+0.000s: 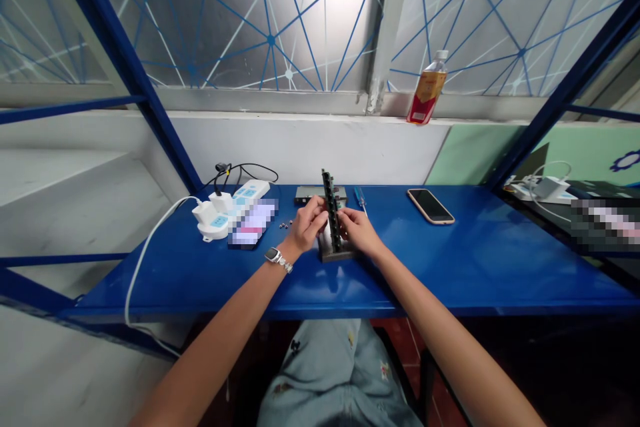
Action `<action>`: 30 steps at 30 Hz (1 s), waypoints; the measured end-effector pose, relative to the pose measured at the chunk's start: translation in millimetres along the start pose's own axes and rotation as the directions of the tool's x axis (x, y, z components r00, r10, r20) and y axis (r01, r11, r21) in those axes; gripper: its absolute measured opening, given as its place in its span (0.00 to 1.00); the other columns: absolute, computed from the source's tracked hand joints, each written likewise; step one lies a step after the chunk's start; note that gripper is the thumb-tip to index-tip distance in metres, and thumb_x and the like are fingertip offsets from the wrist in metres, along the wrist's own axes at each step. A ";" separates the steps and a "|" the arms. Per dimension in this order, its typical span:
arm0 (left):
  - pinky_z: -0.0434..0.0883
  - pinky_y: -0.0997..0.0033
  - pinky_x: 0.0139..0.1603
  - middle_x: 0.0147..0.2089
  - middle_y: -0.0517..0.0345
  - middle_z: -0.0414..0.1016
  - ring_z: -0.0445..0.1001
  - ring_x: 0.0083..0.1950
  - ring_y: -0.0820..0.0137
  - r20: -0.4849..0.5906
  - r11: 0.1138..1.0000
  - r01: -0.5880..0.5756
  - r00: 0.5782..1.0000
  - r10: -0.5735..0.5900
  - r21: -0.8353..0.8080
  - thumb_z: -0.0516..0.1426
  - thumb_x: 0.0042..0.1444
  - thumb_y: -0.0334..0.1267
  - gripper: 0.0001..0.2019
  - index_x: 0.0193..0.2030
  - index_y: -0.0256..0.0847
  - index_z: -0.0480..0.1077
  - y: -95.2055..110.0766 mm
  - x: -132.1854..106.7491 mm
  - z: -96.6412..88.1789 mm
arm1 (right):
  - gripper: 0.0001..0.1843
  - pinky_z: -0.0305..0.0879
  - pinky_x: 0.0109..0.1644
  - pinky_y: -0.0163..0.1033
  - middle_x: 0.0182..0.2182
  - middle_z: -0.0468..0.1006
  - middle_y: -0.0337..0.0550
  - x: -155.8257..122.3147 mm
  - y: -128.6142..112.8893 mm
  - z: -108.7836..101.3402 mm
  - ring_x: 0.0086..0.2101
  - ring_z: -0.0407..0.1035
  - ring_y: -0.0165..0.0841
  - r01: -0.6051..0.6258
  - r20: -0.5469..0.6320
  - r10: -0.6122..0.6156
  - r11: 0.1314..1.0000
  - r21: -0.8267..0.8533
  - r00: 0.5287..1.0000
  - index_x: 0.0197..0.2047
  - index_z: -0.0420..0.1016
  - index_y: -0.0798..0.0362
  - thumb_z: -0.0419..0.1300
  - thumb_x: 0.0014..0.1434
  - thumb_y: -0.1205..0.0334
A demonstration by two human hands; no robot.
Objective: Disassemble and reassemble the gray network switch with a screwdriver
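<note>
Between my hands a dark green circuit board (331, 210) stands on edge, its components seen edge-on. My left hand (309, 223), below a wristwatch (278, 257), pinches it from the left. From the right side my right hand (356, 227) grips the same board; some of its fingertips are hidden. Under the board lies a grey metal casing (330, 256) on the blue desk. Just behind is a flat metal unit (305, 195), partly covered by the board and my left hand. A blue-handled screwdriver (360, 197) lies beyond my right hand. Several small screws (284, 225) sit left of my left hand.
On the left stand a white power strip (255, 189) with plugs and cables, and a phone with a lit screen (254, 223). Another phone (431, 206) lies on the right. A drink bottle (428, 88) is on the window ledge. Blue metal posts (165, 140) flank the desk.
</note>
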State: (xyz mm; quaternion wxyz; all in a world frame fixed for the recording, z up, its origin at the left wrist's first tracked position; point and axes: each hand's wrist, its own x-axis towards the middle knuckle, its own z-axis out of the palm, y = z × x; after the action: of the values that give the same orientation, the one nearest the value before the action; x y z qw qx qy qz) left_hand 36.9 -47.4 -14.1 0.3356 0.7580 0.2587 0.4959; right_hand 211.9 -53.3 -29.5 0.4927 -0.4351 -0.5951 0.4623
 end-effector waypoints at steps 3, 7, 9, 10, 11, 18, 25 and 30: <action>0.60 0.73 0.27 0.22 0.68 0.65 0.64 0.21 0.73 0.034 0.994 -0.020 0.999 0.017 0.104 0.52 0.68 0.50 0.13 0.43 0.42 0.62 2.1 0.3 1.2 | 0.25 0.55 0.23 0.34 0.19 0.64 0.33 -1.3 -4.1 -0.3 0.19 0.58 0.27 -0.007 0.012 0.007 0.999 -0.033 1.000 0.28 0.66 0.51 0.57 0.56 0.35; 0.61 0.73 0.29 0.23 0.66 0.67 0.67 0.24 0.72 0.064 0.975 0.002 0.998 -0.017 0.221 0.51 0.68 0.49 0.12 0.40 0.42 0.62 7.6 2.2 4.5 | 0.25 0.57 0.26 0.34 0.20 0.66 0.35 -2.9 -9.6 -1.9 0.22 0.61 0.29 0.017 0.014 -0.016 0.997 -0.070 1.000 0.28 0.68 0.51 0.56 0.58 0.36; 0.62 0.73 0.29 0.23 0.65 0.67 0.68 0.26 0.71 0.066 0.967 0.018 0.997 -0.036 0.254 0.51 0.68 0.49 0.13 0.38 0.42 0.62 9.6 3.2 5.4 | 0.25 0.58 0.26 0.35 0.20 0.66 0.35 -3.3 -11.3 -2.5 0.22 0.60 0.29 0.024 0.009 -0.023 0.997 -0.072 1.000 0.29 0.69 0.52 0.55 0.58 0.36; 0.62 0.73 0.29 0.23 0.65 0.68 0.69 0.26 0.71 0.065 0.964 0.022 0.997 -0.041 0.264 0.51 0.68 0.49 0.13 0.37 0.43 0.61 10.3 3.7 5.5 | 0.25 0.58 0.26 0.35 0.20 0.66 0.35 -3.5 -11.8 -2.6 0.22 0.60 0.29 0.024 0.008 -0.024 0.997 -0.072 1.000 0.28 0.69 0.51 0.55 0.58 0.36; 0.62 0.73 0.29 0.24 0.65 0.68 0.69 0.26 0.71 0.065 0.962 0.025 0.997 -0.044 0.271 0.51 0.68 0.49 0.13 0.37 0.43 0.61 10.8 4.1 5.4 | 0.25 0.58 0.26 0.35 0.20 0.66 0.35 -3.6 -12.2 -2.5 0.22 0.61 0.29 0.024 0.007 -0.024 0.997 -0.071 1.000 0.28 0.69 0.51 0.55 0.58 0.37; 0.59 0.73 0.29 0.22 0.66 0.66 0.66 0.24 0.72 0.096 0.957 0.054 0.992 -0.085 0.284 0.49 0.69 0.51 0.16 0.38 0.41 0.64 12.6 5.7 6.5 | 0.22 0.55 0.19 0.34 0.18 0.67 0.31 -4.2 -9.2 0.6 0.16 0.60 0.29 -0.050 -0.081 0.048 0.999 -0.017 0.996 0.33 0.64 0.48 0.57 0.56 0.37; 0.60 0.71 0.29 0.25 0.61 0.70 0.68 0.26 0.70 0.033 0.947 0.070 0.996 -0.084 0.313 0.44 0.71 0.55 0.22 0.34 0.41 0.64 6.4 6.4 13.7 | 0.24 0.54 0.20 0.33 0.18 0.63 0.30 -5.0 -7.8 2.1 0.18 0.58 0.28 0.050 -0.169 -0.056 0.998 -0.040 0.984 0.29 0.58 0.47 0.56 0.60 0.35; 0.61 0.71 0.30 0.24 0.62 0.69 0.69 0.26 0.70 0.021 0.950 0.071 0.996 -0.081 0.304 0.44 0.71 0.57 0.22 0.34 0.42 0.62 5.1 6.6 17.2 | 0.26 0.62 0.30 0.37 0.24 0.69 0.37 -5.1 -10.7 2.7 0.26 0.64 0.32 0.140 -0.126 -0.151 0.986 -0.088 0.981 0.31 0.66 0.49 0.49 0.66 0.35</action>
State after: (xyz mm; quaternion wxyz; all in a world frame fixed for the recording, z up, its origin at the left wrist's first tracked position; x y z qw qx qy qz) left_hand 55.6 -50.2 -11.3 0.2387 0.7981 0.3550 0.4243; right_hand 209.3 -60.6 -20.3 0.5460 -0.4391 -0.6091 0.3716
